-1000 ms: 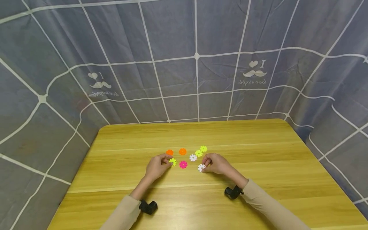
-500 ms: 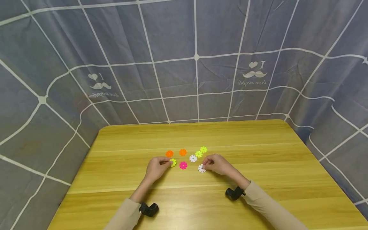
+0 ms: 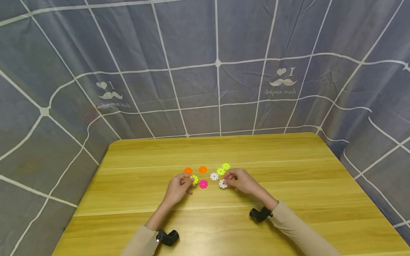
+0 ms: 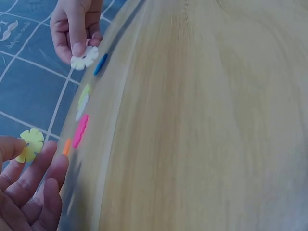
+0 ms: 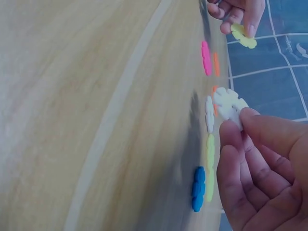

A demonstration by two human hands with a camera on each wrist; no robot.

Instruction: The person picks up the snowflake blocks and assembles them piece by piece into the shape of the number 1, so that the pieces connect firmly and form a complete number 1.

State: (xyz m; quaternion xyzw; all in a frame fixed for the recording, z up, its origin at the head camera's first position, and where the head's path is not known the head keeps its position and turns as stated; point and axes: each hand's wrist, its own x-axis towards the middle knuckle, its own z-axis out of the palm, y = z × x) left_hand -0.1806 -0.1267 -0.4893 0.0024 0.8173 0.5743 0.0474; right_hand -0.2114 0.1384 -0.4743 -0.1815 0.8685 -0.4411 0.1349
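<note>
My left hand (image 3: 177, 188) pinches a yellow notched plastic disc (image 4: 33, 144), shaped like a flower, between thumb and finger. In my right hand (image 3: 241, 182) a white notched disc (image 5: 227, 105) is pinched by its edge. Both discs are held up off the table in the wrist views. Between the hands lies a pink disc (image 3: 203, 184), with another white disc (image 3: 214, 176) behind it to the right. A blue disc (image 5: 198, 188) lies flat near my right hand; the hand hides it in the head view.
Two orange discs (image 3: 203, 169) lie behind the pink one. Two yellow discs (image 3: 220, 171) sit side by side behind my right hand. The wooden table (image 3: 153, 153) backs onto a grey curtain (image 3: 192, 89) with white lines. Each wrist wears a black camera (image 3: 260, 214).
My left hand has shifted slightly right, and its yellow disc has moved with it. The white disc in my right hand has moved a little left and away from me.
</note>
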